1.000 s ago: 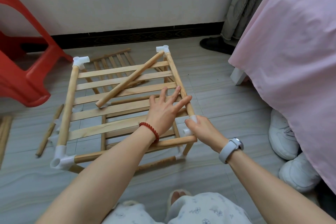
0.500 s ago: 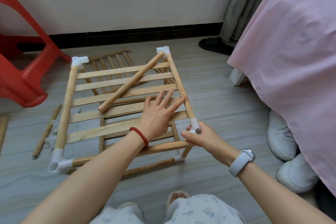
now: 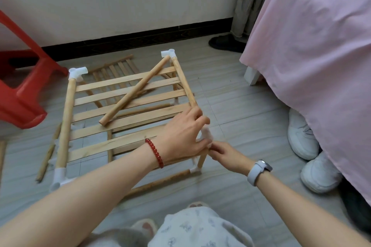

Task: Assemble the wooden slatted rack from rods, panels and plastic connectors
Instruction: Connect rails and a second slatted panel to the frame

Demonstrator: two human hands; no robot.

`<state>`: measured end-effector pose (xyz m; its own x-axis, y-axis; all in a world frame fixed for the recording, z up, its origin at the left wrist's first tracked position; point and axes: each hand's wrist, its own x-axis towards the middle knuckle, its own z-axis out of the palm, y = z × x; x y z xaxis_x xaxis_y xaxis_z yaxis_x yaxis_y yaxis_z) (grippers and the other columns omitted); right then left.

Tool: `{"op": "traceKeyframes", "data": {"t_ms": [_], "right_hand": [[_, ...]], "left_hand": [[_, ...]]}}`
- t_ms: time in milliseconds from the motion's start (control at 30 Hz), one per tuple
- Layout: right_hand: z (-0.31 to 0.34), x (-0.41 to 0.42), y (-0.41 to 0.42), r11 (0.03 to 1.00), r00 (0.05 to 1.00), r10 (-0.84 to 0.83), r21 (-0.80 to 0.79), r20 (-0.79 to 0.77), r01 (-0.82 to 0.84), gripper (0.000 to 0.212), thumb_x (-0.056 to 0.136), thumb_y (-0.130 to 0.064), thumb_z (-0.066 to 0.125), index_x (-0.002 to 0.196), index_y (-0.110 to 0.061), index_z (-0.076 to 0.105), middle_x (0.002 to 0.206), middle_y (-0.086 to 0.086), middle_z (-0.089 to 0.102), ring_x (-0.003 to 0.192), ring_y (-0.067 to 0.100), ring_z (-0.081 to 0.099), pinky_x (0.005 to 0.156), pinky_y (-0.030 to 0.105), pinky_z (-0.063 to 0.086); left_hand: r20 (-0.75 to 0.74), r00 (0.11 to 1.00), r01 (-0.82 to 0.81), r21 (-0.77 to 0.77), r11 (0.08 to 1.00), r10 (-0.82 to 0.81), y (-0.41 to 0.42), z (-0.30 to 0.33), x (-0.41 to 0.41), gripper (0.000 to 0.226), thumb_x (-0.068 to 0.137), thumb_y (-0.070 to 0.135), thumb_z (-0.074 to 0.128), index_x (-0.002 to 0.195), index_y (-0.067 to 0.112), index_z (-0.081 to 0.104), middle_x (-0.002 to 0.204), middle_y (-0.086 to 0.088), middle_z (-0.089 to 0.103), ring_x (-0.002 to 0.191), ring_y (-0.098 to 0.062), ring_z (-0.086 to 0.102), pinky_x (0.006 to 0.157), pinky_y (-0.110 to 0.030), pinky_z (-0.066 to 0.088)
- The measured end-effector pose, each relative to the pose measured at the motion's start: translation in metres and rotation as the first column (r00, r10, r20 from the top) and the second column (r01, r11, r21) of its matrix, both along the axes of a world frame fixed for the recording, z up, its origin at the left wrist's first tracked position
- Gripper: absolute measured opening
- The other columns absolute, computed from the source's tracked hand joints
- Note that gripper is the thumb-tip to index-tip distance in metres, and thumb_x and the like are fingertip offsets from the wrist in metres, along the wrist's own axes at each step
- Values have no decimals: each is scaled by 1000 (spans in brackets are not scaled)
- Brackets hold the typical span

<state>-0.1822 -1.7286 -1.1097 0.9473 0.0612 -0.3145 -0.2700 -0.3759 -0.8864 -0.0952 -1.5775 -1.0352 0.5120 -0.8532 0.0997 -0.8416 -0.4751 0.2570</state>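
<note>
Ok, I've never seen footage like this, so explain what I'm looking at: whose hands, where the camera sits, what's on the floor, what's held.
The one camera is worn on a person's head and looks down at their own hands. On the tiled floor stands a half-built wooden rack with white plastic corner connectors. A loose rod lies slanted across its slats. The left hand, with a red bead bracelet, grips the rack's near right corner. The right hand, with a watch, holds the same corner from below. Spare rods and another slatted panel lie nearby.
</note>
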Motion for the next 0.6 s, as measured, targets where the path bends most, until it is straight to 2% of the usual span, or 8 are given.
{"op": "traceKeyframes", "data": {"t_ms": [67, 133, 200, 233, 300, 400, 500, 600], "right_hand": [[-13, 2, 5, 980, 997, 66, -189, 44, -57, 20, 97, -4, 40, 99, -14, 58, 85, -9, 56, 76, 3, 49, 63, 6, 37], [-24, 3, 3, 965, 994, 59, -260, 87, -35, 17, 96, -7, 41, 101, -11, 57, 86, -7, 54, 75, 6, 48, 60, 4, 35], [-30, 2, 4, 963, 991, 28, -271, 131, 8, 15, 95, -7, 44, 90, -16, 55, 79, -7, 54, 68, 6, 48, 57, 8, 35], [-31, 0, 4, 962, 990, 3, -270, 139, 35, 15, 94, -7, 45, 88, -15, 56, 76, -7, 54, 64, 3, 46, 56, 9, 34], [-34, 0, 5, 958, 986, -52, -271, 158, 94, 13, 92, -7, 48, 92, -8, 61, 69, -9, 53, 60, 0, 44, 55, 6, 34], [-40, -1, 8, 953, 979, -105, -262, 176, 150, 12, 91, -9, 51, 92, -6, 63, 62, -14, 48, 59, 5, 43, 55, 5, 34], [-44, -2, 9, 955, 969, -138, -233, 204, 185, 9, 90, -13, 57, 89, -7, 63, 62, -10, 50, 58, 9, 45, 54, 9, 33], [-44, 1, 4, 952, 957, -224, -170, 186, 256, 8, 89, -19, 62, 93, -13, 65, 71, -8, 60, 67, 11, 55, 59, 7, 39]], "left_hand": [[-66, 991, -121, -4, 993, 120, -2, -3, -7, 46, 85, 51, 56, 114, 17, 43, 95, 3, 52, 77, -14, 50, 60, -26, 44], [-62, 993, -101, 50, 994, 104, -7, -9, -12, 50, 88, 49, 53, 127, 22, 35, 83, 7, 51, 65, -11, 47, 48, -18, 34], [-88, 995, -28, 104, 994, 37, -11, -9, -13, 51, 93, 42, 48, 140, 30, 31, 84, 5, 59, 69, -14, 53, 52, -20, 39], [-109, 994, -9, 135, 991, 24, -15, -8, -12, 46, 95, 40, 46, 139, 31, 37, 88, 3, 64, 75, -15, 58, 58, -23, 43], [-100, 995, 14, 198, 980, 6, -23, -6, -10, 32, 96, 38, 43, 124, 25, 54, 96, 0, 68, 84, -18, 62, 65, -27, 45], [1, 999, 48, 257, 965, -50, -28, -4, -13, 30, 98, 37, 41, 108, 16, 59, 86, -3, 65, 78, -20, 60, 60, -27, 40], [63, 998, 4, 190, 982, -16, -25, -1, -16, 31, 98, 40, 37, 102, 17, 58, 79, 0, 61, 69, -17, 55, 57, -25, 33], [50, 999, 11, 123, 992, -17, -23, 3, -9, 32, 97, 44, 40, 106, 20, 59, 80, 1, 64, 70, -15, 57, 59, -23, 38]]}}
